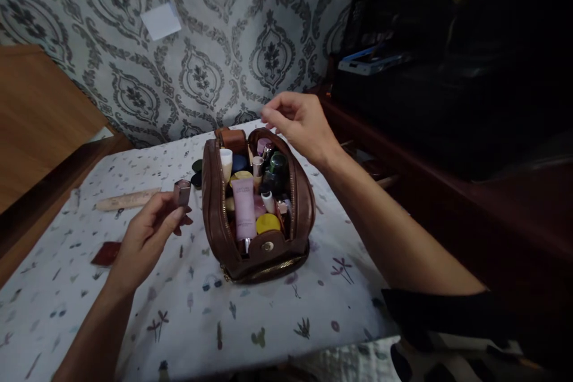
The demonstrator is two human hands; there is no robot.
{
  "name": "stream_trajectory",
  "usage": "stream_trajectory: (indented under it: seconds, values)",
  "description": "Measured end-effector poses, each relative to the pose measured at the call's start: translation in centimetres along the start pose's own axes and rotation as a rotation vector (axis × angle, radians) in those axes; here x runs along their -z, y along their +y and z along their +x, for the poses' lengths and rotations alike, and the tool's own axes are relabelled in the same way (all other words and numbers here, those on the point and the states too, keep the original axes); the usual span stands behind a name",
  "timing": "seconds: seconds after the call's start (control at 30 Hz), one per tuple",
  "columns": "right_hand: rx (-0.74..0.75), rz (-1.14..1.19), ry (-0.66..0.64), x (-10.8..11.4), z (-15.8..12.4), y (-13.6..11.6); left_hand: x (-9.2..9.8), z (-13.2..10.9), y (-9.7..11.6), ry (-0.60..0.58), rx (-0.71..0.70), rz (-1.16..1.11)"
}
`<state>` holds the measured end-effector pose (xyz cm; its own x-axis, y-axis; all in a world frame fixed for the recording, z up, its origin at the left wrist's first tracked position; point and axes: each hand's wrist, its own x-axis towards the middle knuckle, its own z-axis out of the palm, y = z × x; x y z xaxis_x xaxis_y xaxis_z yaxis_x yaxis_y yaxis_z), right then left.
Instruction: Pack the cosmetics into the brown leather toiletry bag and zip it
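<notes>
An open brown makeup bag [259, 255] with gold zips stands on the cloth, packed with cosmetics. A pink squeeze tube [245, 209] leans upright at its front, beside a yellow round lid [268, 224]. Left of the bag, my left hand [152, 228] is closed, pinching a small brownish, see-through cosmetic cap [182, 192] between thumb and fingers. Over the bag's far right rim, my right hand [301, 125] is raised with fingers curled and thumb close to the index finger. Whatever it may hold is hidden.
Further left on the patterned cloth [250, 310] lie a beige tube [128, 199] and a dark red packet [106, 253]. Dark round containers [197, 173] sit against the bag's left side. A wooden panel [45, 131] borders the left; a dark screen [447, 71] stands right.
</notes>
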<state>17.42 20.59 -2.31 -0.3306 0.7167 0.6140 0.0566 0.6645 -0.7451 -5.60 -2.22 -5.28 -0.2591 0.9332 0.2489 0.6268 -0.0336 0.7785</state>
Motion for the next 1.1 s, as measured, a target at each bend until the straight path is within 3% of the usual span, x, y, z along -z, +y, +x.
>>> stream_trajectory:
  seconds: [0.2, 0.37, 0.67, 1.1]
  values:
    - [0.162, -0.165, -0.394, 0.2, -1.1, -7.6, -0.5, 0.7, 2.0, 0.06, -0.132, 0.036]
    - [0.237, -0.23, -0.626, -0.3, -2.1, -10.1, -0.8, 1.1, 2.4, 0.121, -0.226, 0.055]
    - [0.231, -0.163, -0.644, -1.1, -2.8, -10.8, -1.5, 1.0, 4.1, 0.185, -0.293, 0.042]
    - [0.281, -0.061, -0.603, -0.8, -2.4, -10.0, -2.1, 0.8, 3.8, 0.165, -0.318, 0.035]
